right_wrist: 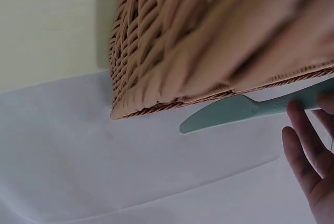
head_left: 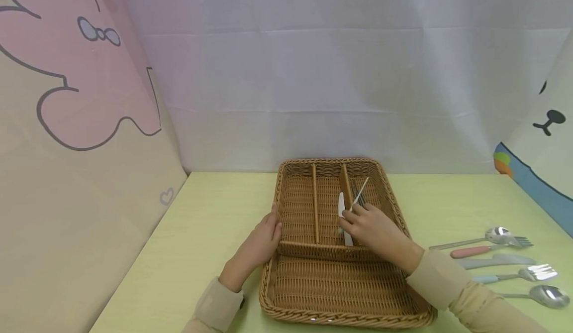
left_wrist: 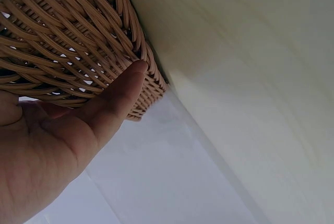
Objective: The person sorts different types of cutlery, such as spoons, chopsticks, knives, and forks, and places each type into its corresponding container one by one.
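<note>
A brown wicker basket [head_left: 309, 318] with dividers sits on the table. My left hand [head_left: 259, 246] grips its left side, fingers lying along the outer wall [left_wrist: 57, 36] and thumb at the rim. In the right wrist view, my right hand [right_wrist: 318, 166] pinches a pale green table knife [right_wrist: 229, 112] by its handle. From the head view that knife [head_left: 361, 189] looks thin, blade tilted up above the right compartment. Below this hand [head_left: 376, 231], a pale knife [head_left: 341, 203] lies in the middle compartment. Dark slender utensils [head_left: 356, 191] lie in the right one, partly hidden.
Right of the basket lie a spoon [head_left: 498, 235], a pink-handled fork [head_left: 474, 251], a grey knife [head_left: 501, 260], a blue-handled fork [head_left: 537, 272] and another spoon [head_left: 548, 295]. My right sleeve covers some handles. A white cloth [head_left: 286, 84] hangs behind the table [head_left: 215, 208].
</note>
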A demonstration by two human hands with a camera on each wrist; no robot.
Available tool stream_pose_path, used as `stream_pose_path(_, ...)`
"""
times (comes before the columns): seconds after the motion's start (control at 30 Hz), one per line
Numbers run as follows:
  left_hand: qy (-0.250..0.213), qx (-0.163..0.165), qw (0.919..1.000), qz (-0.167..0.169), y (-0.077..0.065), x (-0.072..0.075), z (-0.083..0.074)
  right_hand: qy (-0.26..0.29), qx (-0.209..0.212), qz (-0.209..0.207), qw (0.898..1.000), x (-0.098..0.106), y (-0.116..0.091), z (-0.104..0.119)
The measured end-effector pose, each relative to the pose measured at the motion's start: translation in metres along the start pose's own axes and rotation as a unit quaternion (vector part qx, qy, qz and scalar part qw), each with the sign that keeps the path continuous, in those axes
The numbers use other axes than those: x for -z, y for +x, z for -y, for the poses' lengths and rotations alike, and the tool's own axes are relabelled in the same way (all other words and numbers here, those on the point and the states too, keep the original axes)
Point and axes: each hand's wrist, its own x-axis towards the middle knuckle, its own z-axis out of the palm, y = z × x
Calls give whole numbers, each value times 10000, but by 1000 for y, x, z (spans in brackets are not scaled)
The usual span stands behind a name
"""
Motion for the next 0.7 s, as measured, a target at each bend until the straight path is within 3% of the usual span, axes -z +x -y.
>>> stream_pose_path(0.23, -10, 5, 10000, 64, 0, 1, 0, 517, 150, -21, 9985, -1, 1, 3)
stream_pose_path(0.7, 9, -74, 9999, 81, 1, 0, 1, 677, 240, 341, 9968, -2, 0, 6)
